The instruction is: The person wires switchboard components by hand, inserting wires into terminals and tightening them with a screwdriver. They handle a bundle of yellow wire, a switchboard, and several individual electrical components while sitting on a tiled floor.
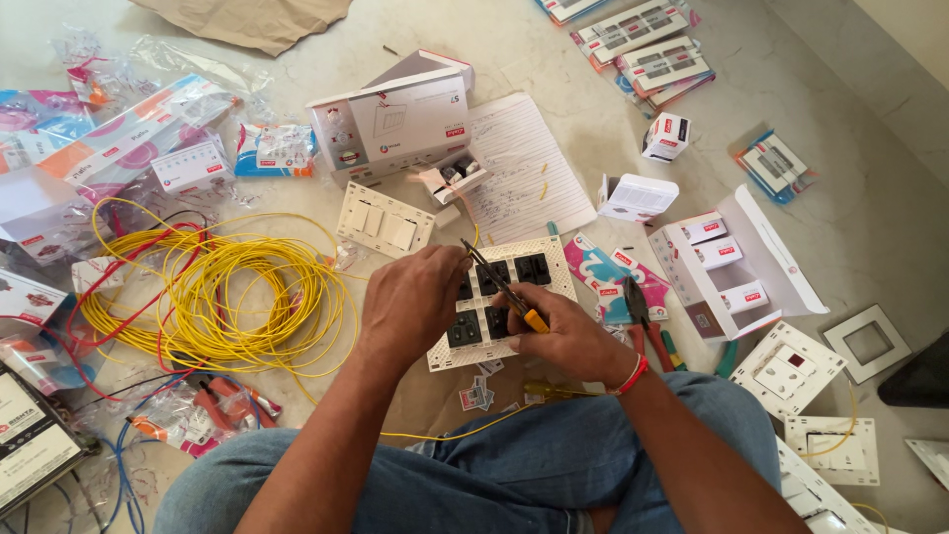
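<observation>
From the head camera, a person is sitting on the floor (pixel 890 198) with a white switch plate (pixel 499 302) lying in front of their knees. The left hand (pixel 413 297) is resting on the plate's left side, fingers curled down and pressing against it, closed around nothing that shows. The right hand (pixel 563 336) is clenching a screwdriver (pixel 504 289) by its yellow handle, the dark shaft slanting up-left over the black sockets toward the left fingertips. A coil of yellow wire (pixel 213 292) is lying just left of the plate. Red-handled pliers (pixel 643 321) are lying just beside the right wrist. A lined sheet of paper (pixel 519 163) and small white boxes (pixel 722 262) are lying beyond.
</observation>
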